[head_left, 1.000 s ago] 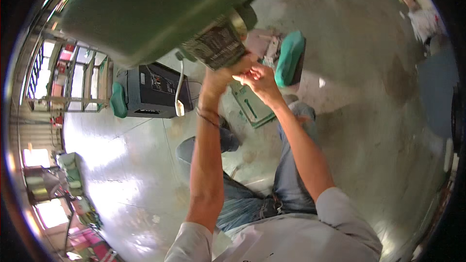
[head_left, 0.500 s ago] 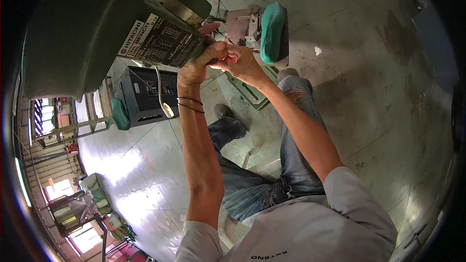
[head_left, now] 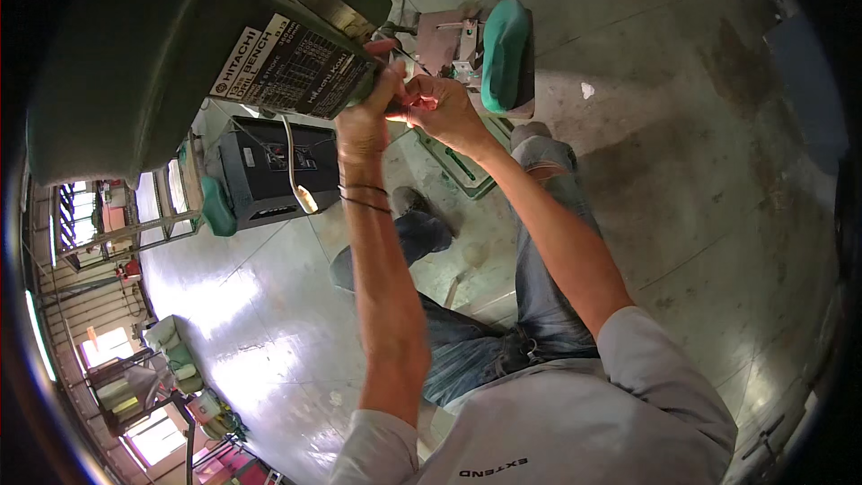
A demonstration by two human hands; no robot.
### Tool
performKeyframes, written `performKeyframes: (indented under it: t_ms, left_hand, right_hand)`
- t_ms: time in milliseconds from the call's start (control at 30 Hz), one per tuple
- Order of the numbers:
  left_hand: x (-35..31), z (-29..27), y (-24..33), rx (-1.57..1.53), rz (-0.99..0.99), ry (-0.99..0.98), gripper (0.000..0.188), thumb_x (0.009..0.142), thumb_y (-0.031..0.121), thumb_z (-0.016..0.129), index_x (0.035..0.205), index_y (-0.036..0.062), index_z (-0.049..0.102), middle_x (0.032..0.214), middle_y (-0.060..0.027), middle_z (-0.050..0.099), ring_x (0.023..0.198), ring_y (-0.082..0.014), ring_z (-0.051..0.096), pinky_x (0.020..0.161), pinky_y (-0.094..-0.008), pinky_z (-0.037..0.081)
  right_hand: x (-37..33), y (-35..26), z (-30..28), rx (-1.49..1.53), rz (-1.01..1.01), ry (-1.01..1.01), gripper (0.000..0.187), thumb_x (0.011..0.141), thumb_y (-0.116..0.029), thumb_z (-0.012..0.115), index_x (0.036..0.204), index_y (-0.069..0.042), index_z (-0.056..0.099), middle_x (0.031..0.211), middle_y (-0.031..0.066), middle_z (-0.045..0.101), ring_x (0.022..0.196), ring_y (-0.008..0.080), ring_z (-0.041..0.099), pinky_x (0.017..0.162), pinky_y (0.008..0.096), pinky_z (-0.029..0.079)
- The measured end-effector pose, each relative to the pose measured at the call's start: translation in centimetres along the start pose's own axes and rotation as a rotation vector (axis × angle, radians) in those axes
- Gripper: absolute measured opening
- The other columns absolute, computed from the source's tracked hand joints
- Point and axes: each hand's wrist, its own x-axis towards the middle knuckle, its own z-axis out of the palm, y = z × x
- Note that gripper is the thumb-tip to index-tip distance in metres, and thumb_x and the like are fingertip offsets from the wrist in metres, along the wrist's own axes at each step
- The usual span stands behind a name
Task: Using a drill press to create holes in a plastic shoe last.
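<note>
head-worn fisheye view, downward over nearby hands (head_left: 452,117)

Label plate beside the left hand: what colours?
The label plate is black and white, best seen in the head view.

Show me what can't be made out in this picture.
Head view: anything between the fingertips of the left hand and right hand; the hands themselves hide it.
Head view: the upper end of the green machine; the top edge cuts it off.
Head view: the far clutter at lower left; too small.
</note>
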Motion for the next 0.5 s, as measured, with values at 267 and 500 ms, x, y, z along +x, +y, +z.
performKeyframes:
  t_ms: [267,500]
  left_hand:
    - [-1.1,2.6,-0.9,0.213,0.12,0.473,0.027,0.082,0.008,0.079,0.103,-0.0028,0.067,0.098,-0.0053,0.068,0.09,-0.0143,0.063,0.082,-0.0296,0.052]
    - [-0.1,3.7,-1.8,0.117,0.198,0.488,0.022,0.084,0.007,0.075,0.101,-0.004,0.067,0.08,-0.0061,0.068,0.08,-0.0184,0.067,0.073,-0.0312,0.053]
  right_hand:
    - [0.2,0.4,-0.2,0.062,-0.145,-0.029,0.009,0.084,0.003,0.067,0.092,-0.001,0.064,0.083,-0.0003,0.066,0.079,0.0055,0.06,0.07,0.0234,0.051]
    - [-0.1,-0.3,0.0,0.017,-0.067,-0.014,0.012,0.085,0.0,0.072,0.092,-0.003,0.063,0.09,-0.003,0.065,0.087,0.0047,0.059,0.077,0.0232,0.05]
